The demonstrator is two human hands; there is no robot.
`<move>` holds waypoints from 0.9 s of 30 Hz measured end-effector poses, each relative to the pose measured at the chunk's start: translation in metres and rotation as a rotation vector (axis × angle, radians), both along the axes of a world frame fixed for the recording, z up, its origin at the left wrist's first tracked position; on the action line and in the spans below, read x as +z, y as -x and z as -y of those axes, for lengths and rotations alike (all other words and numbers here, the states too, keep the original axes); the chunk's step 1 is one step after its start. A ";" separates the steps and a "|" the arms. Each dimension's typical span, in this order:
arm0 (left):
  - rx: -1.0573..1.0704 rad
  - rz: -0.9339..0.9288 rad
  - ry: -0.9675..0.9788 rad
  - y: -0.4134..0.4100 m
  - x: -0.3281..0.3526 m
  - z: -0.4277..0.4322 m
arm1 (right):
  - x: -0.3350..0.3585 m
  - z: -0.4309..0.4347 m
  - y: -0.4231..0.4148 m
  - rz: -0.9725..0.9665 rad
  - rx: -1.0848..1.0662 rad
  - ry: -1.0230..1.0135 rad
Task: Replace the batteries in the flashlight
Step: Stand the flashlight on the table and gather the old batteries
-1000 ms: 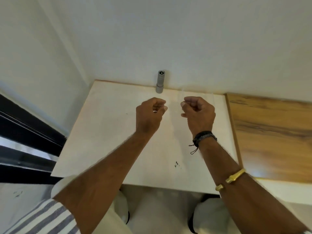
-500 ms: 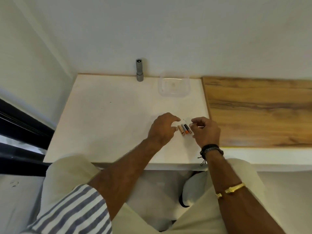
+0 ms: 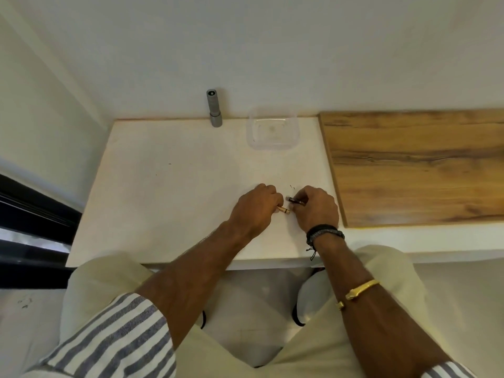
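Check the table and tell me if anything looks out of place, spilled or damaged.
Nothing stands out. The flashlight stands upright at the back edge of the table, the clear tub sits level beside it, and each hand, left and right, holds a battery. Only a few small dark specks mark the tabletop.

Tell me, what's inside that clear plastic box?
The clear box near the wall looks empty; only its bare bottom shows through. Nothing covers it.
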State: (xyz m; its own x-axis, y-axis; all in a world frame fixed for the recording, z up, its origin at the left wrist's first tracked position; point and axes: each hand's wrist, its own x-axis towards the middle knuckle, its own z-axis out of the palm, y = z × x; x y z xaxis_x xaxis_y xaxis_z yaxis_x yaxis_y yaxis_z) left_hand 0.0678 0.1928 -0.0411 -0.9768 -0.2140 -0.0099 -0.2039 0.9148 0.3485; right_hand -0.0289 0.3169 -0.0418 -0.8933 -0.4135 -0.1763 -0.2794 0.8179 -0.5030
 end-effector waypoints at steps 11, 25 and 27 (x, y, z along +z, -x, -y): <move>0.100 -0.183 -0.023 0.012 0.010 0.040 | 0.021 0.031 0.021 -0.112 0.126 0.049; 0.305 -0.144 0.075 0.127 0.036 0.134 | 0.050 0.161 0.138 -0.256 0.312 -0.107; 0.331 -0.104 0.059 0.134 0.033 0.139 | 0.044 0.169 0.143 -0.253 0.334 -0.153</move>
